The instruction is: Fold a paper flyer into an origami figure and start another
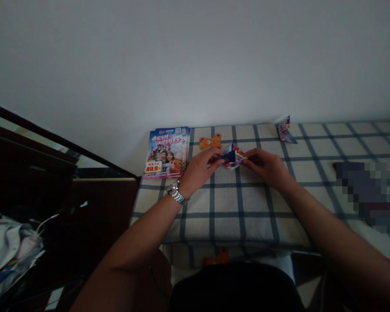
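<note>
Between my two hands is a folded paper (233,157), printed in blue, red and white like the flyers nearby. It is held just over the checked tablecloth. My left hand (205,164), with a silver watch on its wrist, pinches the paper's left side between thumb and fingers. On the right side, my right hand (264,164) grips the edge, thumb underneath and fingers bent above. A stack of flyers (165,152) lies to the left of my left hand. Farther right, by the wall, another folded paper (286,131) stands on the cloth.
The checked tablecloth (240,208) bears a printed bear (210,141) near the wall (195,65). At the right lies a dark, blurred-out object (365,190). Left of the table are dark wooden furniture (104,208) and a pile of cloth-like items and papers (11,255).
</note>
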The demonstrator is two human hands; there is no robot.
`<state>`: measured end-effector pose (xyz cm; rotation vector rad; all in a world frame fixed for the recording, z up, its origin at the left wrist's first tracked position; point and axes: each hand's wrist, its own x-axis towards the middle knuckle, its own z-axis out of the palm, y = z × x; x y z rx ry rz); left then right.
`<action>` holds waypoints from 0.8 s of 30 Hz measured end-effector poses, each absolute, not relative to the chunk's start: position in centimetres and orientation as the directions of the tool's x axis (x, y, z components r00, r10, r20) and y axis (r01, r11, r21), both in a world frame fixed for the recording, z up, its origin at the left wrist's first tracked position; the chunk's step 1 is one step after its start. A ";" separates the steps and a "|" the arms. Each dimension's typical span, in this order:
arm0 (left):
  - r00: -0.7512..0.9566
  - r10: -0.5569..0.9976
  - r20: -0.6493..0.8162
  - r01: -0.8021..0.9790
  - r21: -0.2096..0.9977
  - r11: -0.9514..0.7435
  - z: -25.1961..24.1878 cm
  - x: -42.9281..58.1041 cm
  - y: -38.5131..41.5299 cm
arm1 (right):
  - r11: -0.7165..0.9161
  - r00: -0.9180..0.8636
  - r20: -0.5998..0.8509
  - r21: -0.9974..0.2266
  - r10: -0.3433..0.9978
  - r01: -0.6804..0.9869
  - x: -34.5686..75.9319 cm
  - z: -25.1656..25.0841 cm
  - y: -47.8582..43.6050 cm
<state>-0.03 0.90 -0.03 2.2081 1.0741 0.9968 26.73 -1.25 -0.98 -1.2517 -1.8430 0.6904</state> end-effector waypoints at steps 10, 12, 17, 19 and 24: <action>0.418 0.847 0.328 0.426 0.753 -0.501 -0.4 0.1 1.0 | 0.316 -0.188 0.260 -0.856 0.947 0.408 26.9 -1.9 -0.9; 0.419 0.850 0.319 0.433 0.753 -0.496 -0.3 0.1 1.0 | 0.339 -0.205 0.275 -0.829 0.939 0.445 26.9 -1.9 -0.9; 0.453 0.831 0.323 0.467 0.708 -0.530 -0.1 0.0 0.9 | 0.341 -0.223 0.261 -0.784 0.939 0.519 26.7 -1.6 -1.1; 0.477 0.821 0.312 0.483 0.688 -0.542 -0.2 0.0 0.9 | 0.330 -0.222 0.247 -0.770 0.943 0.546 26.6 -1.5 -1.1; 0.490 0.824 0.284 0.509 0.674 -0.535 -0.5 -0.1 1.0 | 0.315 -0.236 0.214 -0.738 0.948 0.597 26.6 -1.5 -1.1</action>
